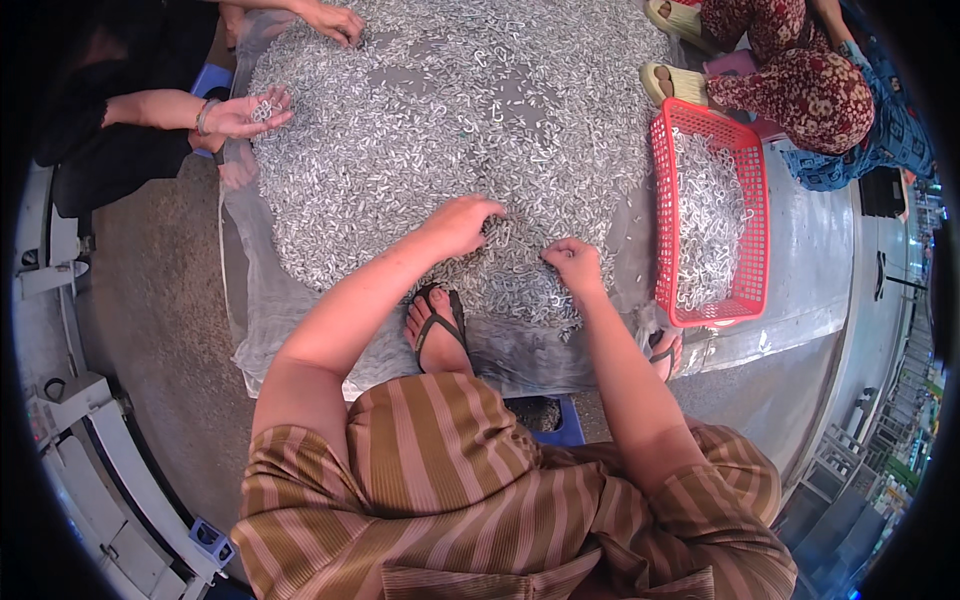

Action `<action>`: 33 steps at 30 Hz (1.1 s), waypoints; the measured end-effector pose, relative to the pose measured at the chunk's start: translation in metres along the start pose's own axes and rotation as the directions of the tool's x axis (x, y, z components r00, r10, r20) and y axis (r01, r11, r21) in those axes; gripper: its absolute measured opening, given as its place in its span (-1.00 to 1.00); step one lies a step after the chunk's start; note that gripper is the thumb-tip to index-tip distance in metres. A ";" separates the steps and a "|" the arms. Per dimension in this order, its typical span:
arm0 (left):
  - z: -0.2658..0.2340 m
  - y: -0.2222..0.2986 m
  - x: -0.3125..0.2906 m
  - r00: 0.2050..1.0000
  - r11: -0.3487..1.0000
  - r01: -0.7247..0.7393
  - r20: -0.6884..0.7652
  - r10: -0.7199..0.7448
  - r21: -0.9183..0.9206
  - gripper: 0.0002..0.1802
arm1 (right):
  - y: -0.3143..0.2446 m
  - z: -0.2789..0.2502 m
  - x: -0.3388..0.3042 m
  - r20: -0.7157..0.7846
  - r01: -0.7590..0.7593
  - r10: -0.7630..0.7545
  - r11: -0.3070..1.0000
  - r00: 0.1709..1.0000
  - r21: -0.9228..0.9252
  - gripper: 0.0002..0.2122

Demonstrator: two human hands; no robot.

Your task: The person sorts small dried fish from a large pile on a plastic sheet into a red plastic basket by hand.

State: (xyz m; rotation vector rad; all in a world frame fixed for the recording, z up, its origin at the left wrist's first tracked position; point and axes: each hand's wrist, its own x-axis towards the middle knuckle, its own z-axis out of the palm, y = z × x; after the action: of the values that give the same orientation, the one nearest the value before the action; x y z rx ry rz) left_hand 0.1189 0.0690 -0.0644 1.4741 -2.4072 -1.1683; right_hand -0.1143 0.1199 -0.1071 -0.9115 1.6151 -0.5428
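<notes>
A broad, heaped layer of small silvery hooks [370, 200], many of them bent like an S, spreads in front of me. My left hand [465, 228] reaches into its near part with curled fingers; what lies in them, if anything, is hidden. A little to the right, my right hand [577, 264] is low over the same pieces, thumb and fingers pinched together. Anything at its fingertips is too small to make out. Between and below the hands, loose hooks [515, 285] lie close to my sandalled foot [438, 325].
To the right stands a red plastic basket [668, 240] of larger white-silver hooks. A grey sheet [540, 360] lies under the pile. At the far left, a co-worker's open palm [240, 117] holds several hooks; another hand [335, 22] touches the pile. A person in patterned trousers [815, 105] sits far right.
</notes>
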 end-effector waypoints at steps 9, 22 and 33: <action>0.040 0.014 0.003 0.989 0.990 -0.109 0.106 0.100 0.085 -0.52 | -0.023 -0.017 -0.015 0.275 -0.194 -0.029 0.638 0.961 0.745 -0.82; 0.028 0.015 0.003 0.995 0.996 -0.043 0.098 0.036 0.072 -0.43 | -0.026 0.009 -0.024 0.258 0.345 -0.242 0.786 0.935 -0.514 -0.53; 0.028 -0.004 0.007 0.992 0.997 -0.015 0.126 0.024 -0.072 -0.79 | -0.008 -0.015 0.005 0.111 0.269 -0.250 0.941 0.962 -0.208 -0.83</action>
State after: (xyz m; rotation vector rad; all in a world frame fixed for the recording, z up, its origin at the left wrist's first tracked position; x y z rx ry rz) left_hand 0.1055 0.0780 -0.0887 1.3924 -2.4263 -1.3678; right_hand -0.1266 0.1097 -0.1006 -1.3108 1.5086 -0.5044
